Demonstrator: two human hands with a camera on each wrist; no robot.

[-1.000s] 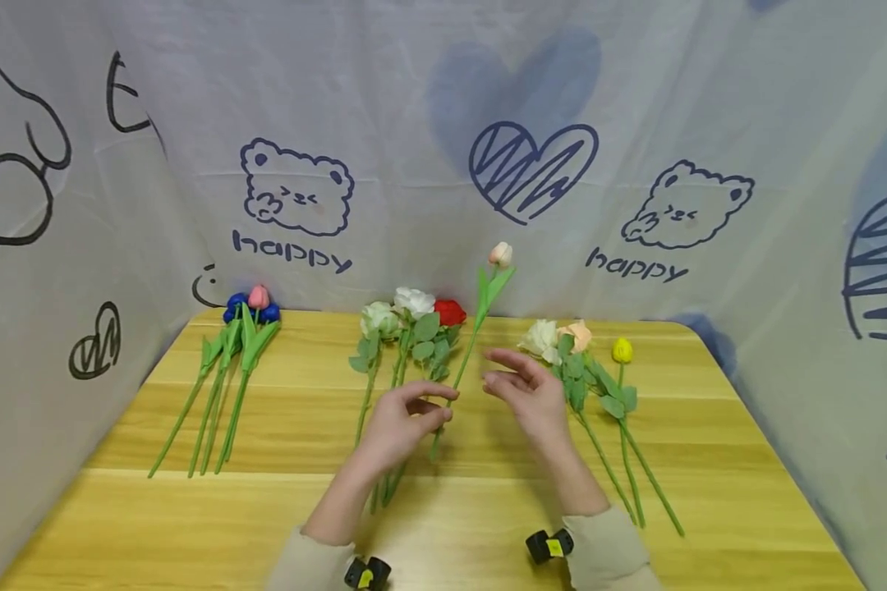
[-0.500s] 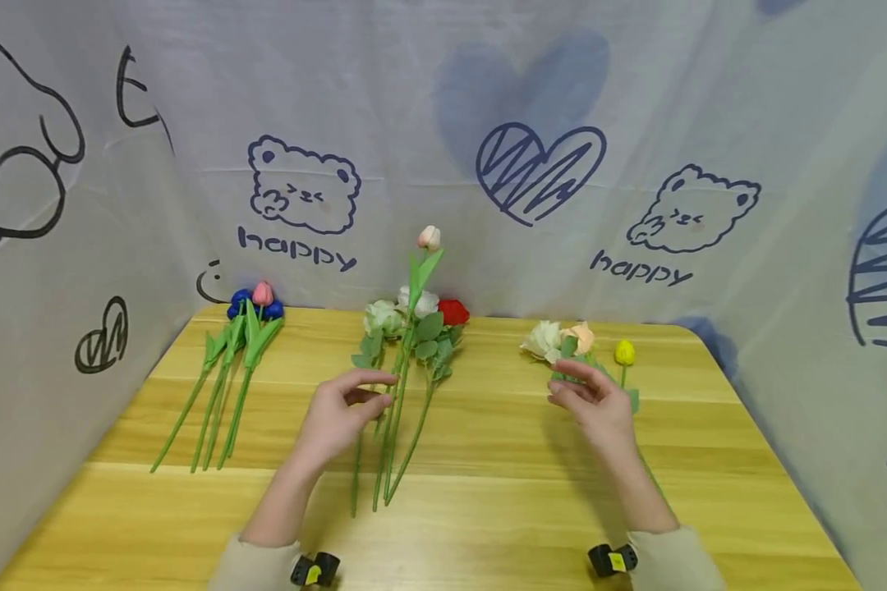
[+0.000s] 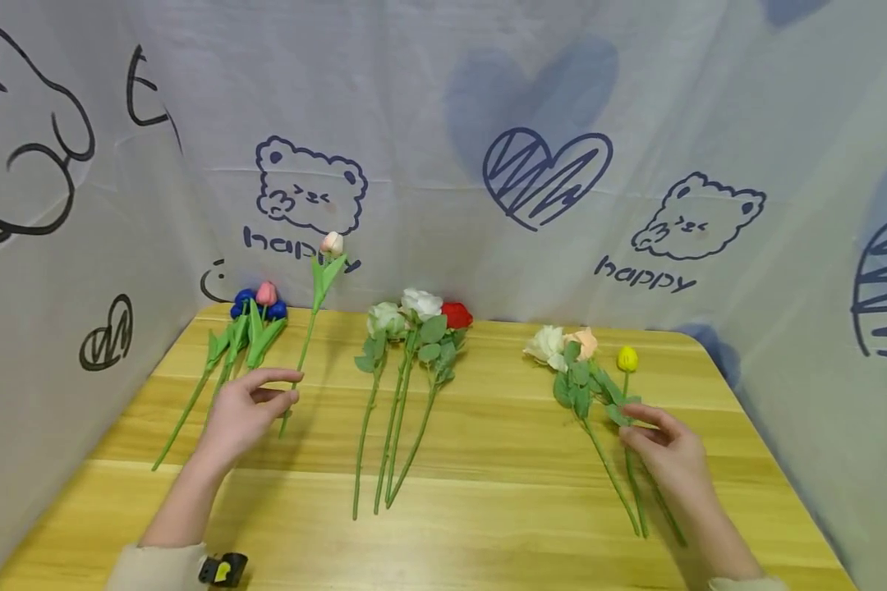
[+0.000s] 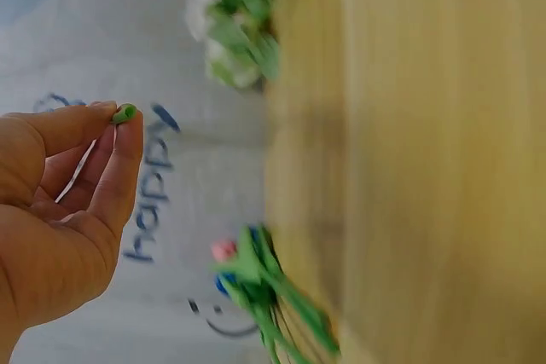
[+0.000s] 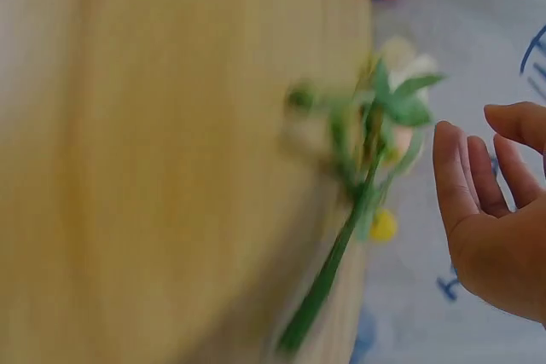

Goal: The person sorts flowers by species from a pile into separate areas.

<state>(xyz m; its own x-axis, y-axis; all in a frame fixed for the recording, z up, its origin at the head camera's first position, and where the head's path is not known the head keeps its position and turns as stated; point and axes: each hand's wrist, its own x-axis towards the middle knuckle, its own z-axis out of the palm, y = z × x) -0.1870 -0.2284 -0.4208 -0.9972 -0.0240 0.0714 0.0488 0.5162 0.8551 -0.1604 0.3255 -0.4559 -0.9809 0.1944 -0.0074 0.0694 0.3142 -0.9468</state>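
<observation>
My left hand (image 3: 247, 414) pinches the green stem of a pale pink tulip (image 3: 332, 245) between thumb and fingers, holding it upright above the table. In the left wrist view the stem's cut end (image 4: 125, 113) shows between the fingertips. Just left of it lie several tulips with blue heads (image 3: 277, 309) and a pink tulip (image 3: 266, 293). My right hand (image 3: 668, 451) hovers over the right-hand flowers, thumb and fingers apart and holding nothing. Nearest to it are a yellow tulip (image 3: 627, 359) and a peach rose (image 3: 583, 343).
At the table's middle lie a pale green rose (image 3: 387, 320), a white rose (image 3: 420, 304) and a red rose (image 3: 456, 315). A cream rose (image 3: 546, 345) lies in the right group. Behind the wooden table (image 3: 488, 525) hangs a printed cloth (image 3: 429, 222).
My left hand has carried the pale pink tulip leftward, past the middle roses, to beside the blue and pink tulips. My right hand has moved right, over the right-hand flowers.
</observation>
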